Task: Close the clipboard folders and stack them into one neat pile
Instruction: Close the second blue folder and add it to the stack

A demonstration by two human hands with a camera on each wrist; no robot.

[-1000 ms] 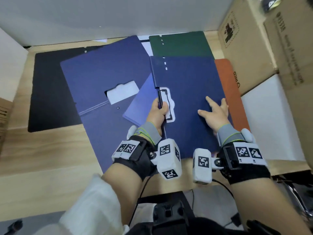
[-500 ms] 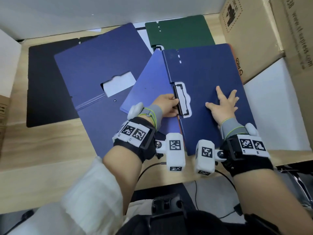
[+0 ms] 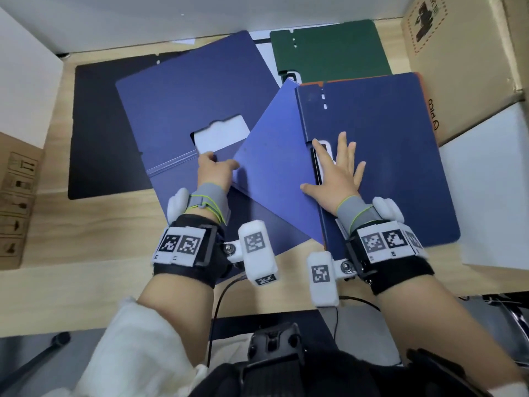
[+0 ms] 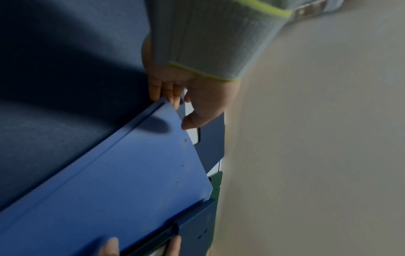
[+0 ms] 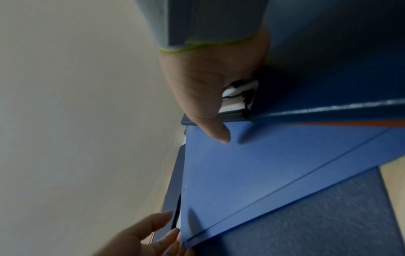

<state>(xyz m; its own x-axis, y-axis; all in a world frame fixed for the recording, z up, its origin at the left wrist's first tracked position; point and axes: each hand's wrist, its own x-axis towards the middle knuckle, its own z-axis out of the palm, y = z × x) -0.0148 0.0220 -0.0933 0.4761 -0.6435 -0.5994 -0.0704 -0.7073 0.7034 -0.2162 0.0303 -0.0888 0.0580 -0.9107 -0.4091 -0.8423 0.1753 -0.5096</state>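
Since the earlier frames, the left hand (image 3: pixel 215 173) has slid from the clip out to the far left corner of the light blue cover flap (image 3: pixel 274 167), while the right hand (image 3: pixel 337 179) has shifted left onto the clip.

Largest in the head view, the wooden desk (image 3: pixel 86 224) fills the middle of the frame, with a black mat (image 3: pixel 97 133) at the upper left. On the mat lies an open navy clipboard folder (image 3: pixel 183 101) showing a white notch. Right of centre, a second navy clipboard folder (image 3: pixel 380 156) lies on top of an orange folder (image 3: pixel 423 90), of which only an edge shows. A green folder (image 3: pixel 329 50) sits at the upper centre, and cardboard boxes (image 3: pixel 458 67) fill the upper right.

The flap stands tilted, hinged along that folder's left edge. The left hand's fingers curl round the flap's corner, thumb apart, as the left wrist view shows. The right hand lies flat with fingers spread and straight, pressing on the black clip (image 5: pixel 241 97) and the board, its thumb touching the flap.
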